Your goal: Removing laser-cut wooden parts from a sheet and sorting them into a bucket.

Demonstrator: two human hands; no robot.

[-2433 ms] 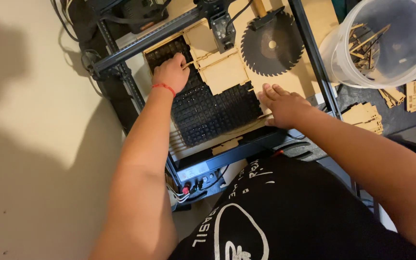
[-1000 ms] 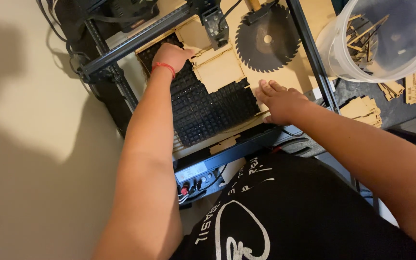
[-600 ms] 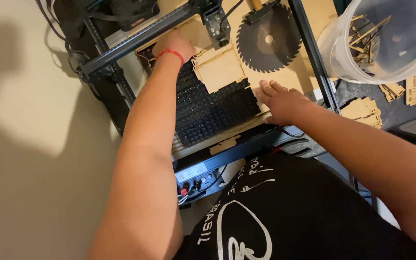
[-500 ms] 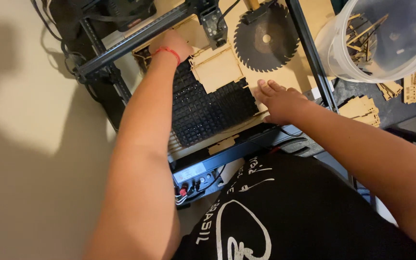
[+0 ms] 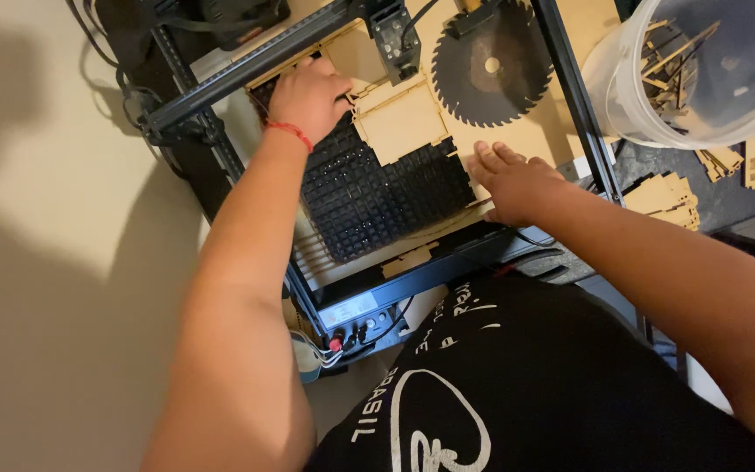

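Note:
My left hand, with a red band at the wrist, is curled under the black gantry bar, fingertips pinching the left edge of a cut plywood piece. That piece lies over the black grid bed of a laser cutter. My right hand rests flat, fingers together, on the plywood sheet at the bed's right side. A dark disc shaped like a saw blade lies on the sheet just beyond it.
The laser head hangs on the gantry next to my left hand. A translucent plastic tub with wood offcuts stands at the right, with cut plywood parts beside it. The machine's control panel faces me.
My left hand has slid up the grid bed to the gantry bar and closed on the plywood piece's edge. My right hand has stayed flat in place.

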